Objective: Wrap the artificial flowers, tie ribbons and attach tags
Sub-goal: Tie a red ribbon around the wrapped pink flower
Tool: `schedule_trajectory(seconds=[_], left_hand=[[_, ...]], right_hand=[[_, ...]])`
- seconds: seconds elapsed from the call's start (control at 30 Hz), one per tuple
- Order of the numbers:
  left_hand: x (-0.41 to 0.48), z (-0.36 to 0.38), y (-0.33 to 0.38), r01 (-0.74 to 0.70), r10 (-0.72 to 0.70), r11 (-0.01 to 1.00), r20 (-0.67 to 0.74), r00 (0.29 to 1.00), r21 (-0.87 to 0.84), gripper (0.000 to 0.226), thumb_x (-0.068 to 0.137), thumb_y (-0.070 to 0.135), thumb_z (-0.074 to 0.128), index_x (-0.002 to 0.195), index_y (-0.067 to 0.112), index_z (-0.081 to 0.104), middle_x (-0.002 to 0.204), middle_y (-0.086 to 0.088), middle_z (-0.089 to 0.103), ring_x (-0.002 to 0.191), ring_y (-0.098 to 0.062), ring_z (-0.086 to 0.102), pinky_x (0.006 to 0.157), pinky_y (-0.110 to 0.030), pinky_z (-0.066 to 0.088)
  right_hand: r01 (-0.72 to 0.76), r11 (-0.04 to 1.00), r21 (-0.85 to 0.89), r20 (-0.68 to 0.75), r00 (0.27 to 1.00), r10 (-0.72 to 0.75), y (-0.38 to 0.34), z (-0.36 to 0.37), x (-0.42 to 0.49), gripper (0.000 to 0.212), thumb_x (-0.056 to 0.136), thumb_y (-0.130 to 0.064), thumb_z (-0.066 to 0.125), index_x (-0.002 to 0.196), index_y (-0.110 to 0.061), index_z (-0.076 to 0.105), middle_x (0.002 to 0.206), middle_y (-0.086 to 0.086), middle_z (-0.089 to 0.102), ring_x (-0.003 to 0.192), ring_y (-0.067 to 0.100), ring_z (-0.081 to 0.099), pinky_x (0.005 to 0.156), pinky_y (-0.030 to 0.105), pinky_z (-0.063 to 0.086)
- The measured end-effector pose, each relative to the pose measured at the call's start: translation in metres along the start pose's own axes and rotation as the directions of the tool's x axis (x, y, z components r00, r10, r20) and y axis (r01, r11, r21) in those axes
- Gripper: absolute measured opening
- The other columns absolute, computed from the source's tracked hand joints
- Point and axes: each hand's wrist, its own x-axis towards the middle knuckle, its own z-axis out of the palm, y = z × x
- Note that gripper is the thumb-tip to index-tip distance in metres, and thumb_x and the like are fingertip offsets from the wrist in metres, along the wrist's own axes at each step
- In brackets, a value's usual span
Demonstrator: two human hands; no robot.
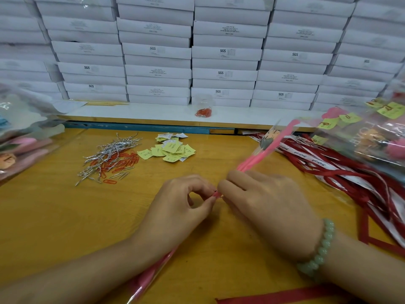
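My right hand [267, 205] grips the pink stem of a wrapped artificial flower [270, 145], which slants up to the right in clear film. My left hand [184, 202] pinches a small red piece [215, 194] at the stem's lower end, fingertip to fingertip with the right. Under my left forearm lies a pink cellophane wrap [149, 275]. Yellow tags [169, 149] sit in a loose heap at the table's middle. Silver twist ties [109, 155] and orange paper clips [122, 163] lie to their left. Red and white ribbons [341, 172] pile up at the right.
Wrapped flowers with yellow tags [372, 132] are heaped at the far right, more wrapped flowers [19, 137] at the left edge. A clear cup of orange clips [204, 107] stands on a white shelf below stacked white boxes [223, 53]. A red ribbon [285, 296] crosses the near edge.
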Motion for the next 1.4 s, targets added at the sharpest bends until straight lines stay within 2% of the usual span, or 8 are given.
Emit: schedule_trajectory(seconds=[0.2,0.37,0.53,0.7,0.83,0.93,1.07,1.4], left_hand=[[0.000,0.001,0.000,0.012,-0.012,1.000,-0.002,1.000,-0.005,0.014,0.084,0.011,0.071,0.080,0.024,0.075,0.086,0.019,0.070,0.085,-0.005,0.065,0.069,-0.038,0.052],[-0.001,0.001,0.001,0.004,-0.004,1.000,-0.012,1.000,-0.011,0.012,0.085,0.011,0.071,0.079,0.021,0.075,0.086,0.017,0.070,0.088,-0.006,0.065,0.069,-0.038,0.051],[-0.002,0.000,0.001,-0.018,0.018,1.000,-0.033,0.999,-0.007,0.013,0.084,0.011,0.071,0.080,0.023,0.075,0.086,0.019,0.070,0.087,-0.005,0.065,0.068,-0.036,0.052],[-0.002,0.000,0.001,-0.059,0.059,0.998,-0.066,0.996,0.002,0.014,0.084,0.009,0.071,0.081,0.023,0.075,0.087,0.018,0.070,0.089,-0.005,0.065,0.067,-0.032,0.052],[-0.003,-0.001,0.001,-0.095,0.095,0.995,-0.097,0.991,0.006,0.014,0.084,0.009,0.071,0.083,0.022,0.075,0.089,0.017,0.070,0.092,-0.006,0.065,0.067,-0.031,0.051],[-0.003,-0.001,0.004,-0.137,0.140,0.990,-0.115,0.983,0.033,0.014,0.084,0.009,0.072,0.085,0.022,0.075,0.090,0.016,0.070,0.094,-0.006,0.064,0.067,-0.025,0.050],[-0.004,-0.001,0.004,-0.150,0.151,0.988,-0.115,0.982,0.021,0.014,0.084,0.007,0.072,0.085,0.021,0.075,0.090,0.015,0.070,0.093,-0.006,0.064,0.067,-0.023,0.050],[-0.002,-0.001,0.002,-0.089,0.084,0.995,-0.118,0.989,-0.034,0.015,0.083,0.007,0.072,0.081,0.021,0.075,0.088,0.015,0.070,0.091,-0.007,0.065,0.065,-0.022,0.049]], right_hand=[[-0.025,0.994,0.103,0.123,0.992,0.013,0.003,-0.004,0.000,0.017,0.077,-0.013,0.077,0.083,-0.021,0.064,0.075,-0.003,0.059,0.058,0.017,0.057,0.041,0.032,0.046],[-0.204,0.941,0.270,0.245,0.960,0.137,0.008,-0.002,0.002,0.020,0.100,-0.040,0.035,0.109,-0.033,0.051,0.104,-0.013,0.052,0.091,0.012,0.056,0.074,0.034,0.049],[-0.333,0.757,0.563,0.219,0.943,0.252,0.011,0.005,0.002,0.008,0.090,-0.032,0.062,0.082,-0.029,0.063,0.077,-0.015,0.061,0.070,0.005,0.058,0.066,0.023,0.047],[-0.585,-0.008,0.811,0.552,0.760,0.343,0.012,0.017,0.001,0.009,0.090,-0.013,0.066,0.083,-0.008,0.067,0.065,-0.003,0.066,0.046,0.003,0.054,0.037,0.017,0.038],[-0.603,-0.590,0.537,0.796,0.594,0.116,0.010,0.019,0.004,0.010,0.076,-0.013,0.068,0.081,-0.006,0.065,0.060,-0.002,0.060,0.042,0.001,0.048,0.032,0.012,0.033],[-0.528,-0.820,0.222,0.848,0.519,-0.105,0.011,0.016,0.007,0.006,0.072,-0.011,0.066,0.074,-0.006,0.064,0.066,0.000,0.055,0.044,0.002,0.049,0.032,0.010,0.036],[-0.506,-0.822,0.262,0.830,0.552,-0.076,0.009,0.016,0.007,0.006,0.073,-0.011,0.065,0.076,-0.006,0.064,0.064,0.001,0.056,0.045,0.003,0.050,0.033,0.011,0.038],[-0.455,-0.182,0.872,0.489,0.780,0.390,0.009,0.024,0.001,0.004,0.084,-0.006,0.069,0.083,-0.002,0.069,0.075,0.011,0.073,0.065,0.012,0.070,0.046,0.019,0.051]])
